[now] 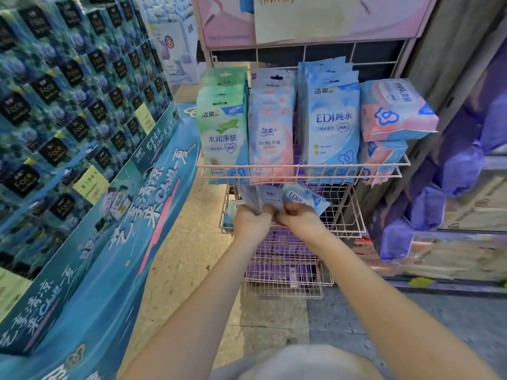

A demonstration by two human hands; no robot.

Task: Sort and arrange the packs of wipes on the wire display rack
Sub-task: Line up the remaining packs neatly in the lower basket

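Grey cloth of the person's top (296,363) fills the bottom edge, and two bare forearms reach forward from it. On the left stands a tall wall of dark blue tissue packs (68,111) above a teal display base (115,242) with white lettering. Ahead is the pink wire display rack (301,171), topped by a pink sign board (301,17). Its upper basket holds upright rows of wipes: green packs (223,133) at the left, pink-and-blue packs (270,133) beside them, then blue EDI packs (330,124). At the right end two thicker pink packs (395,111) lie stacked on their sides, tilted against the basket's edge. Lower wire baskets (288,270) show purple packs through the mesh. Purple packs (452,171) also sit on the shelving to the right.

Just below the upper basket's front rail, both hands meet. The left hand (251,223) is closed around a small pale blue pack (263,198), blurred. The right hand (297,218) grips a small blue EDI pack (304,198), touching the other pack.
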